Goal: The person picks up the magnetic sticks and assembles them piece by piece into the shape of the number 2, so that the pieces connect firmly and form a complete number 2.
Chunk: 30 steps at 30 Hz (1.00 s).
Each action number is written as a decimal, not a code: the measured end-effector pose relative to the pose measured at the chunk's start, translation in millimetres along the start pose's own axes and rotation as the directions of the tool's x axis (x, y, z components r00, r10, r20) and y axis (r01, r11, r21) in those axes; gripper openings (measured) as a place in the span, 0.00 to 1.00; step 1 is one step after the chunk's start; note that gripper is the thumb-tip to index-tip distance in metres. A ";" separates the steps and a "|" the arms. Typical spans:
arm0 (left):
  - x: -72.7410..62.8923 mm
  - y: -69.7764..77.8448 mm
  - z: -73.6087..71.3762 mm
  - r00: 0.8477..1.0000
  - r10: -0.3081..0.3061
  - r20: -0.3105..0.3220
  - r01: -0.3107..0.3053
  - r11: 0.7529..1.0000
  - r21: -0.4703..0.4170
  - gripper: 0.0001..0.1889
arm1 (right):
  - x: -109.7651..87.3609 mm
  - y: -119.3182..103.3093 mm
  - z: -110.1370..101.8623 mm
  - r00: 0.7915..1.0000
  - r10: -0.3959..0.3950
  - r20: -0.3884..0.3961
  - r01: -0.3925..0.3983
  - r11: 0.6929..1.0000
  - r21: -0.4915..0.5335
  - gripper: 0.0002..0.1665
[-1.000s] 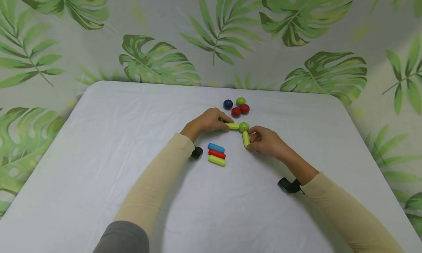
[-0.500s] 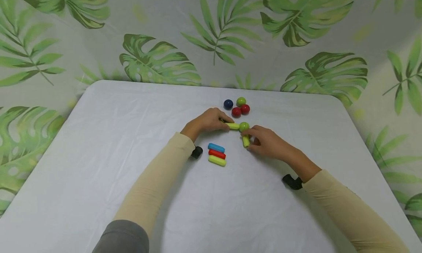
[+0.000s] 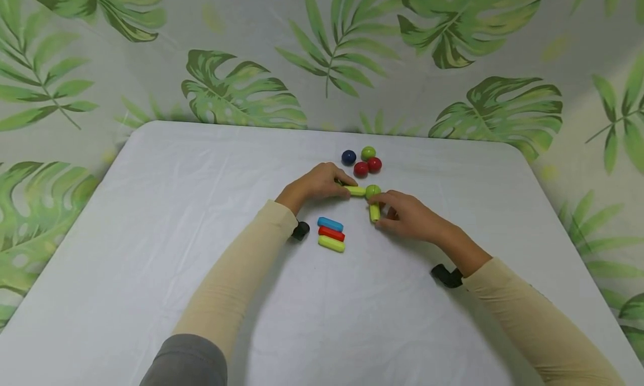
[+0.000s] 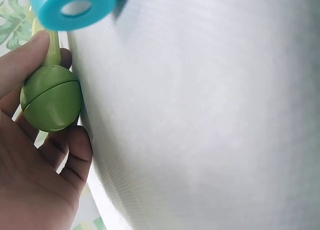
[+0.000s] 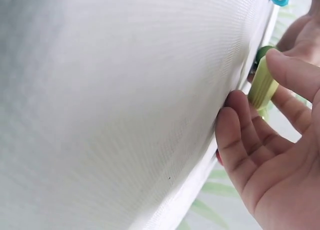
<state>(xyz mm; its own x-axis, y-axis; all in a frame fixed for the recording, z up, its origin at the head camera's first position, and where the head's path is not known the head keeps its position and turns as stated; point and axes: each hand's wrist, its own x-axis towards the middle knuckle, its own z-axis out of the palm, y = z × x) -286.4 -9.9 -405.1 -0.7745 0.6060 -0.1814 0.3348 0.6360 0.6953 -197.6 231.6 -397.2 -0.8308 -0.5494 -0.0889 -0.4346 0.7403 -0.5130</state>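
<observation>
From my head, one camera looks forward and down, taking in most of the desk [image 3: 282, 313] from well back. The wrist views run low and close across it, turned sideways: one at my left grip [image 3: 320, 182], one at my right grip [image 3: 406, 215]. All three share the blue bar [image 3: 330, 224].

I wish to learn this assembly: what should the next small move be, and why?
Perhaps the right hand should press its lime rod towards the nearby green ball: fingers hide whether they join, and the left hand holds the other rod at that ball.
</observation>
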 end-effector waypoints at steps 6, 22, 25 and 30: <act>-0.5 1.2 -1.2 1.000 -0.002 -0.005 0.002 1.000 0.004 0.17 | 0.9 -2.0 -0.7 1.000 -0.002 0.000 0.002 1.000 -0.029 0.27; 0.3 -3.0 1.0 1.000 -0.010 -0.005 0.010 1.000 -0.004 0.17 | 1.2 -0.3 -1.9 0.999 0.004 0.034 -0.004 1.000 -0.022 0.32; 1.2 -1.6 1.4 1.000 -0.005 0.001 0.005 1.000 0.001 0.17 | 0.4 1.7 -10.9 0.998 0.029 0.061 -0.027 0.999 -0.025 0.34; 1.2 -2.3 0.9 1.000 -0.019 0.013 0.019 1.000 -0.006 0.17 | 7.4 10.9 -42.2 0.997 0.067 0.042 -0.063 0.993 -0.099 0.29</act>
<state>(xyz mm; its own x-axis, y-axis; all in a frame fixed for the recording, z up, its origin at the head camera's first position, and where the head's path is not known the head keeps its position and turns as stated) -287.6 -10.2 -407.5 -0.7738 0.5998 -0.2037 0.3169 0.6449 0.6955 -223.2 252.0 -367.4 -0.8429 -0.5141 -0.1588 -0.4137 0.8079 -0.4196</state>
